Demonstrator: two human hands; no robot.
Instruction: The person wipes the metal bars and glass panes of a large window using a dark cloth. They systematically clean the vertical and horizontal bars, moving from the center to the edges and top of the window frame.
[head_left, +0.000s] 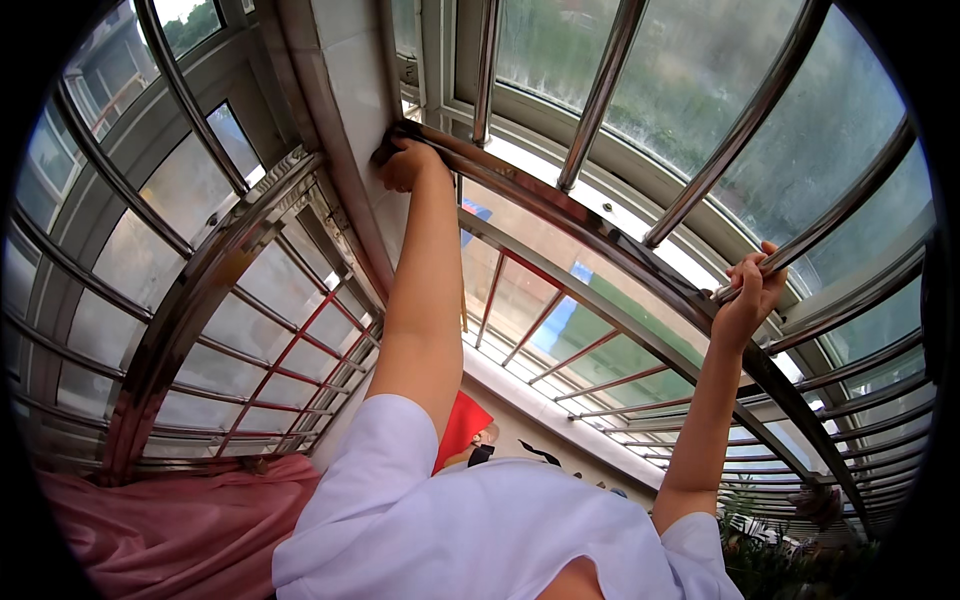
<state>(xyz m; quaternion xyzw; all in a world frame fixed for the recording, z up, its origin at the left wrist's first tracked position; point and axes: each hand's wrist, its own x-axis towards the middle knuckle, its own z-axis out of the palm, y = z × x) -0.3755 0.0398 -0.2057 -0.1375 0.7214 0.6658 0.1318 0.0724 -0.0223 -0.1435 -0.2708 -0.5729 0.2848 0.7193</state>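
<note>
My left hand (412, 165) is at the far left end of a polished steel rail (517, 184), beside the tiled pillar. Its fingers curl around a dark cloth (388, 144), which is blurred and partly covered by the hand. Farther right, my right hand (748, 300) grips an upright steel bar (825, 226) of the window grille, just above the same rail. Both arms reach forward, the left one stretched nearly straight.
Sliding window panes (675, 90) stand behind the bars. Another grille (202, 277) is on the left, above pink fabric (187, 517). Below are a red object (465, 424) and small items on the floor. Green plants (787, 551) fill the lower right.
</note>
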